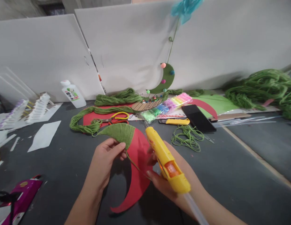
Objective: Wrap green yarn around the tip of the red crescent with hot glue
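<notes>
A red crescent moon cutout (pixel 139 175) is held above the dark table, its upper tip wrapped in green yarn (pixel 120 132). My left hand (pixel 111 154) pinches the crescent at the lower edge of the wrapped part, thumb on top. From there a single yarn strand runs across the red surface toward my right hand (pixel 164 168). That hand is closed round a yellow hot glue gun (pixel 167 159), which points away from me with a clear glue stick out of its back end. Some of its fingers are hidden behind the gun.
Behind the crescent lie scissors (pixel 119 117), a yellow utility knife (pixel 175 121), a black phone (pixel 198 118), a pom-pom pack (pixel 166 107) and loose yarn (pixel 187 137). A white bottle (pixel 73 93) stands back left. A decorated green crescent (pixel 167 78) hangs against the white board.
</notes>
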The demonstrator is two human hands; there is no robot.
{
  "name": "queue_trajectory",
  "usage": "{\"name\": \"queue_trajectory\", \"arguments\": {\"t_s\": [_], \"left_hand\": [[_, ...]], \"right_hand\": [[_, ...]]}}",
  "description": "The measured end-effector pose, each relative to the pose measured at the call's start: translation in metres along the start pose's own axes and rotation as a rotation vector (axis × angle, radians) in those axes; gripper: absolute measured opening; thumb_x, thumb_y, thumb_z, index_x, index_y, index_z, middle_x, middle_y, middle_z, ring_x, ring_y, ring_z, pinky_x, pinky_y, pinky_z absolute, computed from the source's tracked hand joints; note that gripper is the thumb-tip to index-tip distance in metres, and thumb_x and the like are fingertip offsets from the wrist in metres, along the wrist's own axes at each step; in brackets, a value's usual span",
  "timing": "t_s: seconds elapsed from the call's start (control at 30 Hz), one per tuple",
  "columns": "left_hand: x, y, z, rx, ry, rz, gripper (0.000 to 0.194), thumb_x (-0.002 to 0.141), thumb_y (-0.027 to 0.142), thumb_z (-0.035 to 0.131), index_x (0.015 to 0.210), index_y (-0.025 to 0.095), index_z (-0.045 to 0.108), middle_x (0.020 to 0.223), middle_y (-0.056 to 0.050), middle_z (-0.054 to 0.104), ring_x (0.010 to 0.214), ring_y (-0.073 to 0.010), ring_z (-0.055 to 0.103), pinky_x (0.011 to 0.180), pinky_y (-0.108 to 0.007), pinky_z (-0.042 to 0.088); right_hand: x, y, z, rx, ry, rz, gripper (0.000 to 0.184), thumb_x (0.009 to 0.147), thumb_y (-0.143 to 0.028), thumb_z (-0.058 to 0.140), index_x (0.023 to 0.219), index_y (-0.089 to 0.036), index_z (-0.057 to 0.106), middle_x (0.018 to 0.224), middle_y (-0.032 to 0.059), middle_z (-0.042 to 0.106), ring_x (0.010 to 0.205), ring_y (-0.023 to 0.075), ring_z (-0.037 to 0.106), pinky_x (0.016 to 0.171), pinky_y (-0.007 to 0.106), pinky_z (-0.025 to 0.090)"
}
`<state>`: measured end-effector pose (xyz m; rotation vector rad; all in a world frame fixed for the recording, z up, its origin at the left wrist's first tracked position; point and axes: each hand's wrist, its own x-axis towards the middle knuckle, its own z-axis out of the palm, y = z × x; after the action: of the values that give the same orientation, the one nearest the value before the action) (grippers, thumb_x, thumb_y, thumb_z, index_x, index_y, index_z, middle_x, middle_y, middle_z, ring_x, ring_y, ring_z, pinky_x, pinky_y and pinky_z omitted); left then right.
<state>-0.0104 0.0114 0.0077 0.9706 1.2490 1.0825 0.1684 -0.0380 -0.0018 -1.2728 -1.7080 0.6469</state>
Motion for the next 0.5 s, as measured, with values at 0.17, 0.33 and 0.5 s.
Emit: {"name": "queue_trajectory", "arguments": {"t_s": [0.17, 0.33, 0.5], "left_hand": [[-0.01, -0.006, 0.016, -0.12, -0.108, -0.061, 0.013, 0.069, 0.025, 0.07, 0.066, 0.015, 0.062, 0.057, 0.0, 0.065, 0.051, -0.0107, 0.056, 0.053, -0.022, 0.045], [-0.013, -0.01, 0.023, -0.172, -0.167, -0.081, 0.011, 0.071, 0.024, 0.067, 0.068, 0.014, 0.064, 0.058, -0.001, 0.065, 0.051, -0.0113, 0.056, 0.054, -0.023, 0.046], [-0.013, -0.009, 0.022, -0.06, -0.11, -0.018, 0.013, 0.069, 0.025, 0.069, 0.07, 0.013, 0.065, 0.056, -0.001, 0.065, 0.051, -0.0112, 0.057, 0.053, -0.022, 0.046]], "right_hand": [[-0.003, -0.01, 0.005, 0.0, -0.091, -0.141, 0.035, 0.07, 0.002, 0.051, 0.096, -0.022, 0.046, 0.098, 0.005, 0.047, 0.088, 0.0174, 0.052, 0.074, 0.03, 0.049], [-0.003, -0.007, 0.008, 0.013, -0.111, -0.08, 0.031, 0.071, 0.001, 0.052, 0.094, -0.019, 0.047, 0.098, 0.0069, 0.048, 0.085, 0.0176, 0.052, 0.073, 0.031, 0.049], [0.0, -0.008, 0.006, 0.029, -0.043, -0.086, 0.02, 0.077, -0.008, 0.055, 0.09, -0.021, 0.049, 0.092, 0.004, 0.049, 0.082, 0.0166, 0.052, 0.069, 0.029, 0.047]]}}
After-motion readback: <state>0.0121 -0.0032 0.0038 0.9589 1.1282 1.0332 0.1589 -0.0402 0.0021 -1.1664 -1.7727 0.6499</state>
